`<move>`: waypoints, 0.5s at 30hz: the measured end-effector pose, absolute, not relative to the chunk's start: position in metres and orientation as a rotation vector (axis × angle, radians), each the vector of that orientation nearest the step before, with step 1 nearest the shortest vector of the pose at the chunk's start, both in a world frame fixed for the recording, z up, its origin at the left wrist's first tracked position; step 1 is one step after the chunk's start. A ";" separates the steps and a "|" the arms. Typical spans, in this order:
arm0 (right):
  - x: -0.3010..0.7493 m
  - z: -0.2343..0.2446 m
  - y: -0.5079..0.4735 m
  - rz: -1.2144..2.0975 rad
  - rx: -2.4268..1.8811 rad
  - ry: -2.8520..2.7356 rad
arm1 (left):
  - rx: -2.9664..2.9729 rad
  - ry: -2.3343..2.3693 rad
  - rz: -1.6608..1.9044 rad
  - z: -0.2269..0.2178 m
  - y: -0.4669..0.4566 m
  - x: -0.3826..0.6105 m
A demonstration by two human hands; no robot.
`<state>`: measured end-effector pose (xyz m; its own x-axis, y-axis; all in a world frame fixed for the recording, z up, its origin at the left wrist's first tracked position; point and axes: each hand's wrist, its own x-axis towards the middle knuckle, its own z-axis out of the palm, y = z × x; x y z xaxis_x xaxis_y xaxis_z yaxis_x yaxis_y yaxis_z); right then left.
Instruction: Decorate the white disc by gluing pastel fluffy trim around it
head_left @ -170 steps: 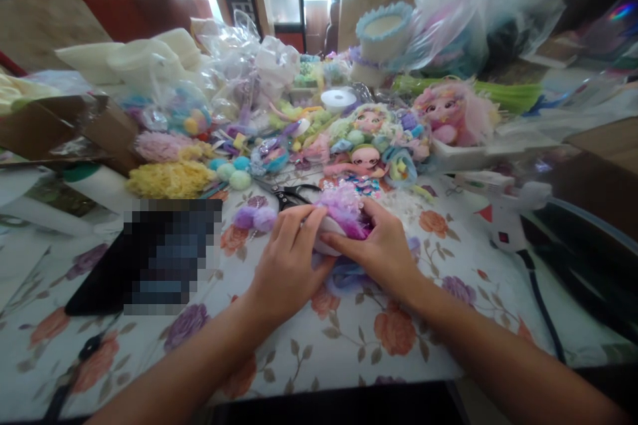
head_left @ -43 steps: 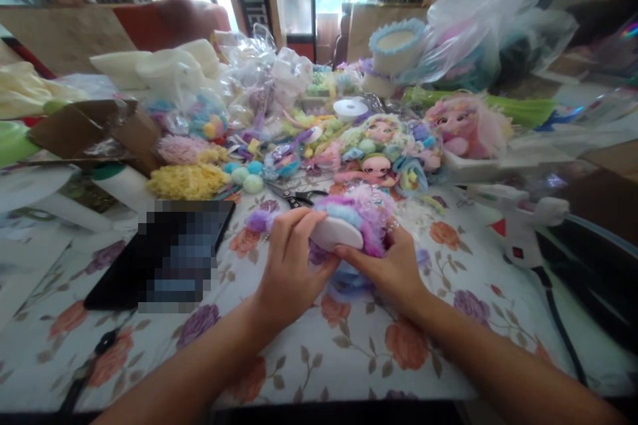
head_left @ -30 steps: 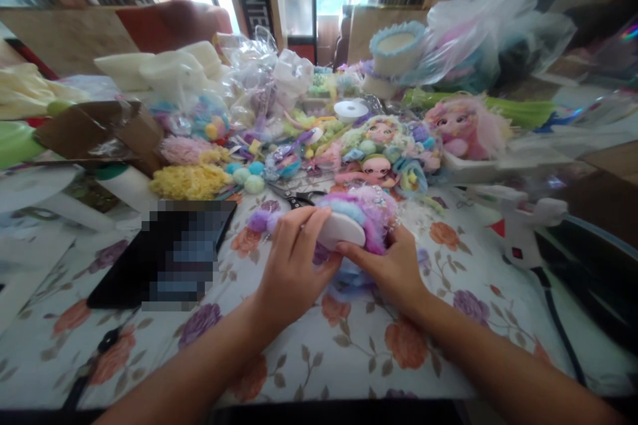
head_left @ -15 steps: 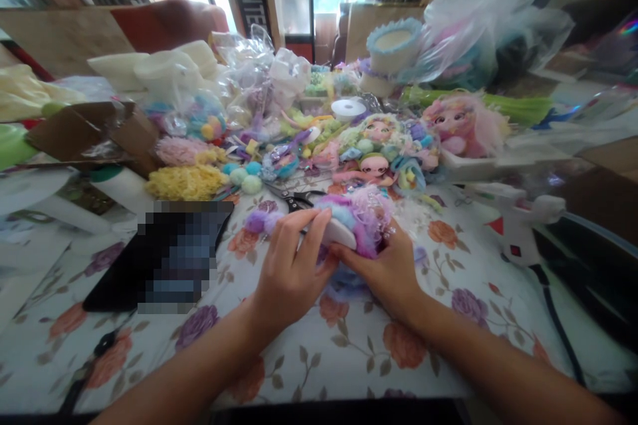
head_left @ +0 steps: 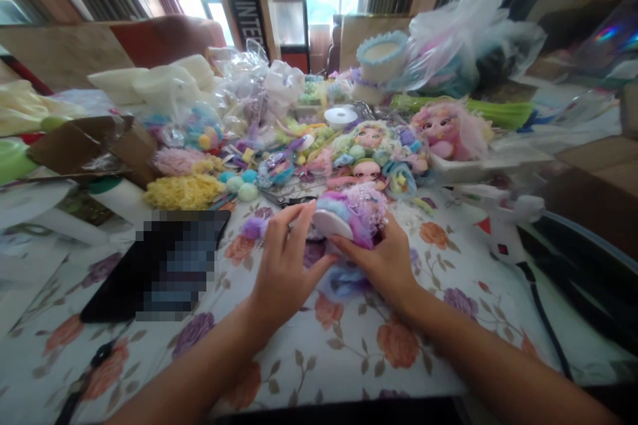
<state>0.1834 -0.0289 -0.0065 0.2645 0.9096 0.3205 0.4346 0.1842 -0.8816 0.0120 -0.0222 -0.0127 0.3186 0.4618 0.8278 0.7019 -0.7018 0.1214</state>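
Note:
A fluffy purple, blue and pink craft piece with a white oval base (head_left: 343, 219) is tilted up just above the floral tablecloth (head_left: 349, 345). My right hand (head_left: 383, 262) grips it from below and the right, fingers closed around the fluff. My left hand (head_left: 284, 265) rests against its left side, fingers stretched up along the white base. A blue-lilac tuft (head_left: 343, 279) lies under both hands. Purple pompoms (head_left: 254, 227) sit just left of my left hand.
Black scissors (head_left: 289, 200) lie behind the hands. Doll heads (head_left: 369, 153) and a pink plush doll (head_left: 446, 126) sit among pompoms, yellow fluff (head_left: 182, 189) and plastic bags further back. A dark tablet (head_left: 164, 262) lies left. A white glue gun (head_left: 503, 226) with a black cord lies right.
Both hands have tilted the fluffy piece and lifted it slightly, showing more of its white base. My left fingers have shifted from over the base to its left edge.

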 end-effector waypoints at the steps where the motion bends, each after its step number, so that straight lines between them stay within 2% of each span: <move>1: 0.184 -0.007 -0.028 0.531 -1.432 -1.344 | -2.344 -1.058 -1.332 -0.013 -0.022 0.011; 11: 0.180 -0.009 -0.033 0.505 -1.318 -1.401 | -2.243 -0.842 -1.420 -0.005 -0.028 0.008; 15: 0.181 -0.009 -0.034 0.482 -1.266 -1.420 | -2.326 -0.652 -1.257 -0.003 -0.031 0.012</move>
